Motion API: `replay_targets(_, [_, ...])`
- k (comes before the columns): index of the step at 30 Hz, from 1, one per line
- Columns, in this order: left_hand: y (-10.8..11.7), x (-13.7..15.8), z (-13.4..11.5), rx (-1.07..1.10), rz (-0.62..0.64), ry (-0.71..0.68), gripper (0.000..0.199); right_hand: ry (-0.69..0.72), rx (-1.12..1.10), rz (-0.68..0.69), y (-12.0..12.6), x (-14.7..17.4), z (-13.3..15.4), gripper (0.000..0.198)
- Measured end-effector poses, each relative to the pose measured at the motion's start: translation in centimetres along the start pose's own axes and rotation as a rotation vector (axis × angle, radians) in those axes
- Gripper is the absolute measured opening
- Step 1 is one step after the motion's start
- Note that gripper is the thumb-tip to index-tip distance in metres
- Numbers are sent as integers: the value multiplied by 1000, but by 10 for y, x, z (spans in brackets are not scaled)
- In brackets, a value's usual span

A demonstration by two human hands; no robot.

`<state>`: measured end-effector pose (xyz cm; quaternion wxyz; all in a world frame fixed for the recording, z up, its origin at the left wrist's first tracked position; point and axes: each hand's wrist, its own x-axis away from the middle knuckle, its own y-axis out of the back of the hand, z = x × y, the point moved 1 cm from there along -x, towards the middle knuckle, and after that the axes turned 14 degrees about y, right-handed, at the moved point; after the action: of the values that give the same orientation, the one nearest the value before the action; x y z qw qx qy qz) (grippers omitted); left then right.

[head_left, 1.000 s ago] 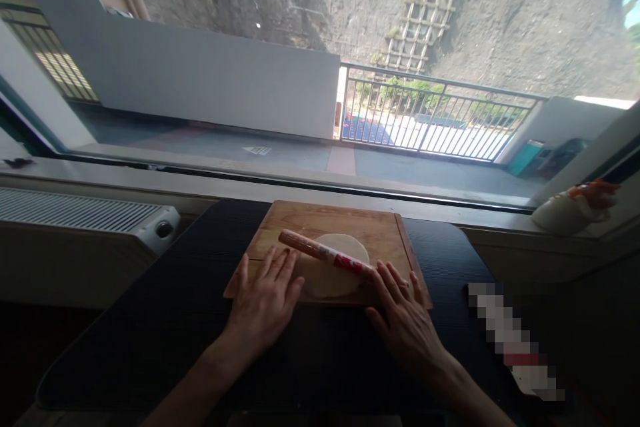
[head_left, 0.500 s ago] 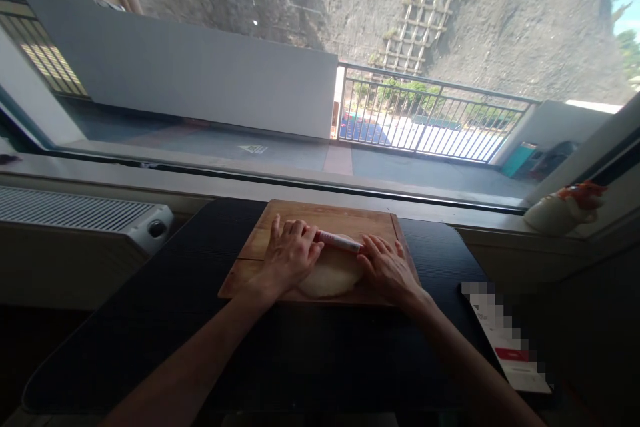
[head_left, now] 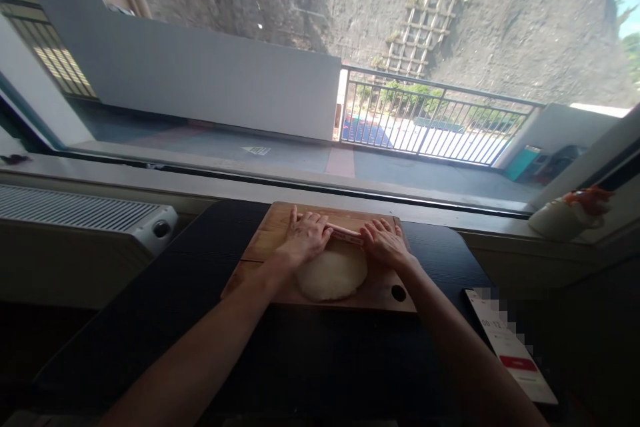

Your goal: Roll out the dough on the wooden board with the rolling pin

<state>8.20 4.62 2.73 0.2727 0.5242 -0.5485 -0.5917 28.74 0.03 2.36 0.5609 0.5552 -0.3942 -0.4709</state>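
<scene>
both hands on rolling pin [head_left: 346, 235]; pin at 12 o'clock of dough [head_left: 334, 273].
left hand [head_left: 307, 235] over pin at 11 o'clock, right hand [head_left: 384, 240] at 1; fingers lie across it, cannot tell whether they close beneath. dough pale, flattened round, on wooden board [head_left: 257, 247]. dark hole [head_left: 399, 293] at board's 4 o'clock; phone [head_left: 517, 353] farther out, same bearing, on black table [head_left: 320, 353].
</scene>
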Motion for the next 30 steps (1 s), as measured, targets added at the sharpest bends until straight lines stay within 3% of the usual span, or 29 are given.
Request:
replay_targets(5, [16, 90, 12, -2, -61, -29, 40, 197, 51, -97, -19, 72, 17, 56])
replay_targets(7, [19, 117, 14, 12, -69, -34, 40, 237, 61, -114, -22, 81, 18, 57])
replay_targets(10, [19, 120, 14, 6, -90, 6, 37, 200, 11, -114, -19, 47, 21, 54])
replay_targets(15, [17, 88, 17, -79, -127, 95, 38, 186, -64, -78, -4, -52, 38, 48])
replay_targets(17, [19, 88, 17, -92, -132, 102, 39, 211, -58, -84, -1, -63, 42, 48])
replay_targets(20, [24, 108, 12, -58, -119, 85, 39, 230, -45, -90, -7, -33, 41, 47])
replay_targets(26, [28, 146, -1, 85, -39, -13, 43, 228, 110, -193, -30, 82, 15, 53])
replay_targets(28, [26, 145, 0, 106, -33, -24, 42, 243, 122, -176, -30, 87, 14, 53])
replay_targets(30, [24, 138, 6, 98, -48, 0, 38, 250, 91, -149, -24, 65, 19, 51])
